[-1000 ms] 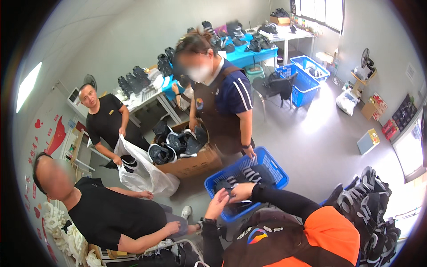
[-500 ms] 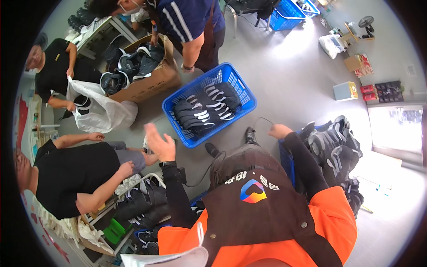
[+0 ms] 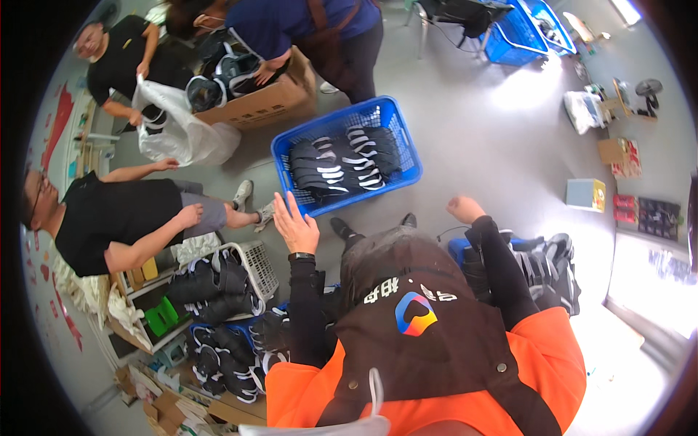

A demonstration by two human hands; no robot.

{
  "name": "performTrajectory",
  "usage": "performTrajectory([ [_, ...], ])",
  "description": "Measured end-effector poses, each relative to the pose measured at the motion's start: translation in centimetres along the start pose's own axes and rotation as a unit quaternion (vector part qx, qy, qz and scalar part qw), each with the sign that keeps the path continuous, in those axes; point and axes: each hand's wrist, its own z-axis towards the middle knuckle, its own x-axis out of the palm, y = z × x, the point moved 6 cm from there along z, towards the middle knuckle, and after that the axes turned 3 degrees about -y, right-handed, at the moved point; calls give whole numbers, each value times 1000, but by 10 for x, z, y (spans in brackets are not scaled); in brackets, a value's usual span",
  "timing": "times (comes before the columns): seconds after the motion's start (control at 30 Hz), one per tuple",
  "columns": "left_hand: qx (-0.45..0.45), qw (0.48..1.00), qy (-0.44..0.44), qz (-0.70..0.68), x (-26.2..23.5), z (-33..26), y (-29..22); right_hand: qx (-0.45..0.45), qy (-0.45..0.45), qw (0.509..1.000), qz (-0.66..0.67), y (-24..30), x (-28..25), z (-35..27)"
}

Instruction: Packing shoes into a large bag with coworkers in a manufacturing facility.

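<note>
My left hand (image 3: 297, 231) is open, with its fingers spread and nothing in it, near the front left corner of a blue plastic crate (image 3: 411, 149). A gap between the hand and the crate is hard to judge. In the crate lie two rows of black padded pieces with white edging (image 3: 352, 163). My right hand (image 3: 465, 209) is held out to the right of the crate, its fingers curled closed; no object shows in it. Below it a thin dark cord (image 3: 445, 232) runs close to my sleeve.
Black and grey padded pieces (image 3: 549, 265) fill a container at my right. A white basket (image 3: 254, 270) with black gear stands at left. One person (image 3: 123, 221) stands nearby; another holds a white sack (image 3: 171, 127); a third bends over a cardboard box (image 3: 269, 107).
The view has shifted. My left hand has come lower and nearer the crate's corner, with its fingers spread. The person at the box leans further over it. My right hand stays closed.
</note>
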Motion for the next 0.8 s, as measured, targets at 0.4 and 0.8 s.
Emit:
performTrajectory([
  [0.4,-135,979,91,-124,40,-44,76,-55,24,998,10,69,4,48],
  [0.8,-185,936,170,-245,95,-32,160,-48,34,998,-37,157,21,69],
])
